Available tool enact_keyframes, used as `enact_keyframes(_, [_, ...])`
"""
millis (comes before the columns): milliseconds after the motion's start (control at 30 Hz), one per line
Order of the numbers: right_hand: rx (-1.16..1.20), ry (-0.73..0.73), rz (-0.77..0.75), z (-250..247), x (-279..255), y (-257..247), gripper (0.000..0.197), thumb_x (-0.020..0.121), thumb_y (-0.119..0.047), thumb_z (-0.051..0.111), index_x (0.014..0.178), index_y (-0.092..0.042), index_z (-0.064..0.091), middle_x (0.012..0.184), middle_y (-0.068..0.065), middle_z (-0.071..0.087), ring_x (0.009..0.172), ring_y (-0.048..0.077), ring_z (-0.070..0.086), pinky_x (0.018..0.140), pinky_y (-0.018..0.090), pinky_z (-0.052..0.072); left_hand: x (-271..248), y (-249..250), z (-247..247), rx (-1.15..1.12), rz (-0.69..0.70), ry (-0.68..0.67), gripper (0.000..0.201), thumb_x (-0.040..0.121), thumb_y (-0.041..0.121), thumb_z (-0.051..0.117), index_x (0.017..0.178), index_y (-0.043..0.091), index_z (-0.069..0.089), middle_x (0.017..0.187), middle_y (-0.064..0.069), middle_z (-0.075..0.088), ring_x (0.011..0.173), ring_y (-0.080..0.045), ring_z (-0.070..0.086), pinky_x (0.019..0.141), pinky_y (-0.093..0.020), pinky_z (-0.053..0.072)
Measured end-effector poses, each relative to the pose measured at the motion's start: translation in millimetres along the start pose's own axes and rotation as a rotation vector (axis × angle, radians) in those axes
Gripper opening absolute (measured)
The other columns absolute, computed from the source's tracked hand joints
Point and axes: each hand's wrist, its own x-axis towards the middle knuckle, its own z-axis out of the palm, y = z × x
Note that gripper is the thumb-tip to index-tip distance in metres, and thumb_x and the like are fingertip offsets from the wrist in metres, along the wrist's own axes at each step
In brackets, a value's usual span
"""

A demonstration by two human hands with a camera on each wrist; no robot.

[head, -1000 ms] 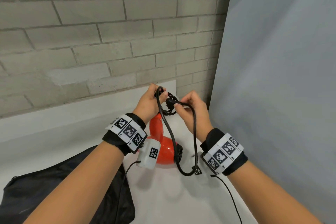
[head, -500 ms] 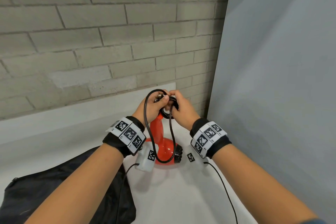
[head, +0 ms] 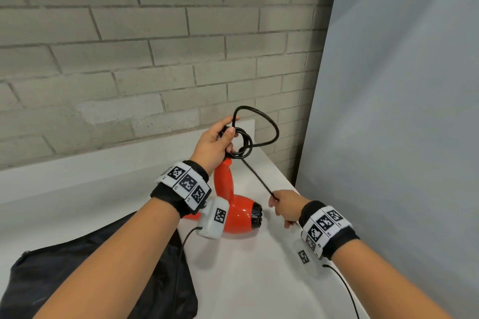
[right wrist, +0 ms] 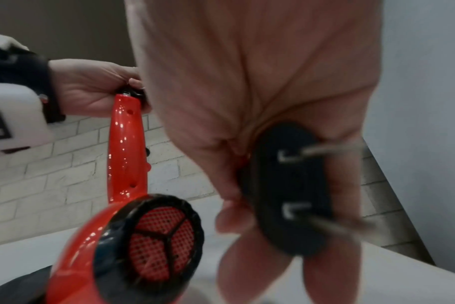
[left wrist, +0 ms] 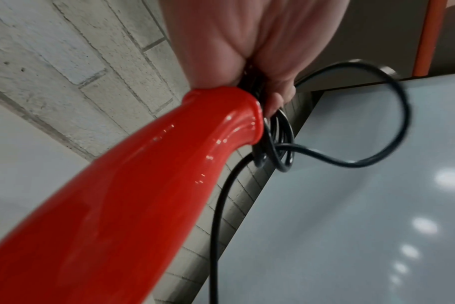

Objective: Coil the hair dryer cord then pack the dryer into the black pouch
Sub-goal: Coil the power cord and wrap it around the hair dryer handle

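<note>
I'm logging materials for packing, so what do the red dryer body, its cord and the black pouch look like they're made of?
Dryer body: apparently hard glossy plastic; sharp highlights run along its red handle.
Cord: looks like flexible rubber or vinyl sheathing, smooth black, holding loose loops.
Black pouch: likely thin matte woven fabric, lying limp and creased on the table; the exact fibre cannot be told.
</note>
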Motion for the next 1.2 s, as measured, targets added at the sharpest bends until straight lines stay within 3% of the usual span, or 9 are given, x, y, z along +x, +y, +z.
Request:
enact_keyframes(100, [-0.006,-0.025,-0.011,5,-8,0,0.025,0.086,-0.001,0.037,0.09,-0.017,0.056,0.088,0.006,0.056,0.055,0.016,0.054,0.044,0.021,0.046,5,-1,-1,-0.006,0.012,0.037,0.03,0.094,0.008,0.042,0.119,0.023,0.051,0.077,0.002,0.05,0.043,0.0,0.038,0.048,-0.012,0.038])
enact_keyframes(233, [0.003,-0.017,-0.075,10,-11,-1,0.023,0.088,-0.016,0.046,0.098,-0.009,0.065,0.098,0.013,0.07,0.081,0.02,0.064,0.078,0.023,0.048,11,0,-3,-0.025,0.018,0.07,0.028,0.095,0.008,0.04,0.116,0.023,0.051,0.078,0.002,0.049,0.042,-0.001,0.038,0.047,-0.01,0.038])
enact_keyframes(400, [0.03,-0.028,-0.069,17,-10,-3,0.019,0.088,-0.016,0.051,0.094,-0.006,0.066,0.088,0.009,0.067,0.067,0.01,0.06,0.062,0.013,0.044,14,-3,-3,-0.019,0.027,0.031,0.028,0.095,0.009,0.041,0.113,0.027,0.051,0.078,0.004,0.047,0.043,0.0,0.039,0.048,-0.012,0.036])
enact_keyframes(600, [-0.319,-0.146,0.025,16,-9,-9,0.038,0.084,-0.031,0.061,0.112,-0.005,0.061,0.117,0.012,0.064,0.092,0.022,0.056,0.08,0.027,0.043,18,-6,3,-0.034,0.028,-0.079,0.029,0.095,0.011,0.041,0.11,0.032,0.054,0.08,0.002,0.045,0.047,-0.001,0.038,0.052,-0.018,0.037])
enact_keyframes(700, [-0.084,0.049,-0.063,0,-8,-23,0.053,0.085,-0.035,0.059,0.132,-0.016,0.043,0.125,0.008,0.055,0.112,0.023,0.054,0.093,0.03,0.043,18,-7,6,-0.039,0.03,-0.126,0.032,0.095,0.012,0.04,0.107,0.038,0.054,0.08,0.002,0.045,0.048,-0.001,0.037,0.053,-0.017,0.035])
enact_keyframes(800, [0.209,0.327,-0.253,-17,0,-43,0.046,0.091,-0.023,0.051,0.135,-0.021,0.038,0.126,0.005,0.054,0.102,0.02,0.056,0.089,0.027,0.041,19,-9,8,-0.045,0.028,-0.16,0.032,0.095,0.012,0.04,0.107,0.038,0.054,0.074,0.007,0.047,0.048,-0.001,0.038,0.053,-0.015,0.036])
enact_keyframes(933, [0.353,0.357,-0.364,-19,11,-63,0.024,0.09,-0.018,0.053,0.112,-0.01,0.061,0.113,0.006,0.064,0.091,0.014,0.056,0.079,0.02,0.041,19,-9,12,-0.053,0.012,-0.19,0.029,0.095,0.011,0.039,0.111,0.03,0.054,0.074,0.005,0.05,0.046,-0.001,0.038,0.052,-0.016,0.036])
enact_keyframes(1067, [0.364,0.47,-0.34,-7,9,-60,0.022,0.089,-0.012,0.056,0.104,0.0,0.066,0.097,0.014,0.069,0.082,0.013,0.056,0.061,0.0,0.04,20,-9,12,-0.054,-0.002,-0.156,0.026,0.095,0.012,0.039,0.113,0.025,0.053,0.077,0.001,0.05,0.044,-0.001,0.038,0.051,-0.016,0.035])
enact_keyframes(1200, [0.06,0.331,-0.14,10,6,-36,0.021,0.089,-0.014,0.054,0.101,-0.003,0.068,0.104,0.013,0.069,0.085,0.018,0.06,0.078,0.02,0.045,27,-12,1,-0.153,-0.05,-0.08,0.022,0.096,0.013,0.038,0.108,0.021,0.054,0.077,-0.001,0.048,0.041,0.0,0.038,0.049,-0.013,0.034])
